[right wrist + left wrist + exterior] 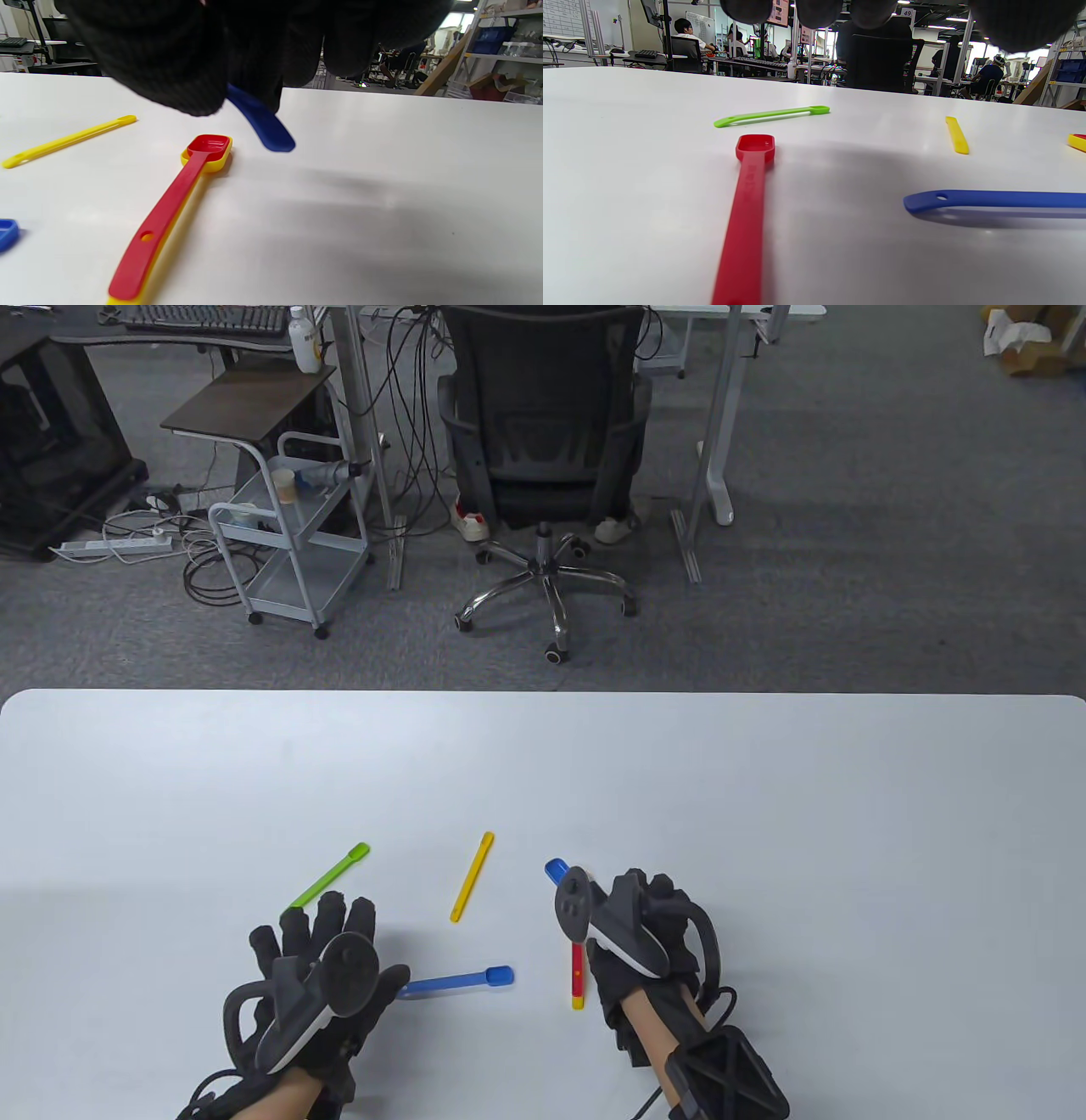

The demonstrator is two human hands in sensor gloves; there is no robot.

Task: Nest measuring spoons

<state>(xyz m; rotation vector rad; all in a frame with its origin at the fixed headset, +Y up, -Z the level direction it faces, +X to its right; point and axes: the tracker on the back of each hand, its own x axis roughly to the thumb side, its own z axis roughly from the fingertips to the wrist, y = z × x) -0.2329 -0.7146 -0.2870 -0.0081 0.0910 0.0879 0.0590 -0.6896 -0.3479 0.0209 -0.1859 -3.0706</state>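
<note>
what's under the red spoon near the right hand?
A yellow plastic measuring spoon lies nested under the red plastic measuring spoon: its bowl rims the red bowl, and a yellow edge shows along the handle. The rest of it is covered by the red one.

Office chair (pixel 543 432), wire cart (pixel 288 534)

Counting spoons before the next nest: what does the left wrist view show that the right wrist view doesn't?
Only the left wrist view shows a lone red spoon and the green spoon. Only the right wrist view shows the right hand holding a blue spoon, and a red spoon nested in a yellow spoon. Both show the thin yellow spoon.
</note>
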